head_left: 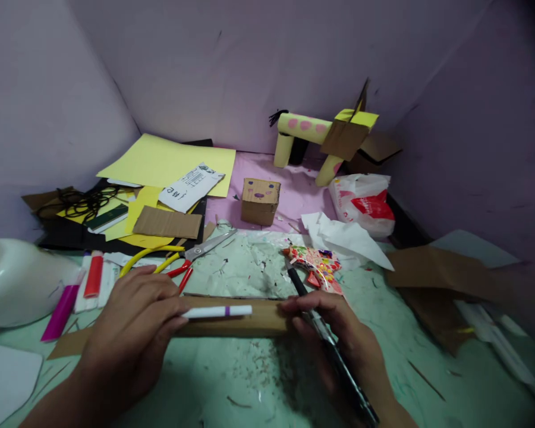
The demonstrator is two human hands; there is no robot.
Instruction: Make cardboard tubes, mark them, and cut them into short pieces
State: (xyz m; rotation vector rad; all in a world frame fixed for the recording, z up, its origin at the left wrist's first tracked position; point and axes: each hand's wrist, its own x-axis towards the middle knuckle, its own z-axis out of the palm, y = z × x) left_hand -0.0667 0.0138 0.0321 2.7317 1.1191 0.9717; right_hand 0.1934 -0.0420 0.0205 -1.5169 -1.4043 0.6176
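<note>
My left hand [136, 327] is closed round a white felt-tip pen [218, 311] with a purple band, which points right across a cardboard strip [249, 324]. Its fingers also rest at the strip's left end. A black and silver pen-shaped tool [318, 324] slants through my right hand [339, 345], tip up and to the left. That hand's fingers pinch the strip's right end. Just beyond lie yellow-and-red-handled scissors [191, 252] and a small flower-patterned glue gun [316, 261]. A cardboard box [259, 202] with drawn-on dots and a mouth stands behind them.
Against the back wall stands a yellow paper animal [307, 128] with pink spots. Yellow sheets [169, 160] and cardboard pieces pile up at the left. A white bottle [18, 285] and markers [62, 312] lie left; a plastic packet [361, 202] and cardboard scraps [441, 273] right.
</note>
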